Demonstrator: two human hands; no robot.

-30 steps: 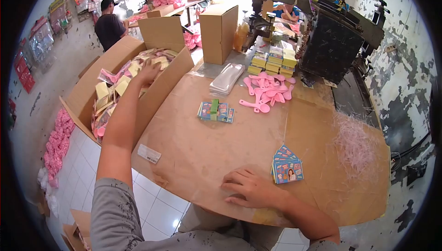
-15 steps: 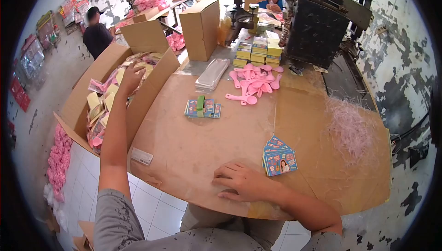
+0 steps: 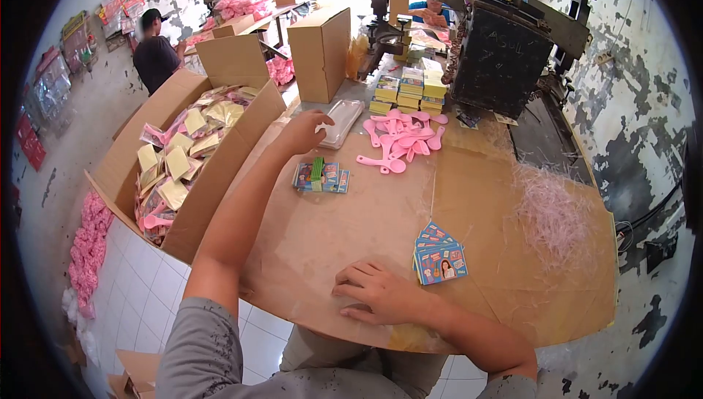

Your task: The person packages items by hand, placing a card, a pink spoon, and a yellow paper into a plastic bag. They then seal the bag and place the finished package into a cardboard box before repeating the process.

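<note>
My left hand is at the near left end of a stack of clear plastic packs, its fingers apart and nothing in them. My right hand rests on the cardboard-covered table near the front edge, fingers spread and empty. To its right lies a fan of blue printed cards. Another bundle of blue cards with a green piece on top lies below my left hand. Pink spoons are heaped beyond the middle.
An open carton of packed pieces stands at the left, with an upright box behind the plastic packs. Card stacks, a black machine and shredded strips are at the right. A person stands beyond the carton.
My left hand has moved right, from over the open carton to the clear plastic packs. My right hand has stayed on the table.
</note>
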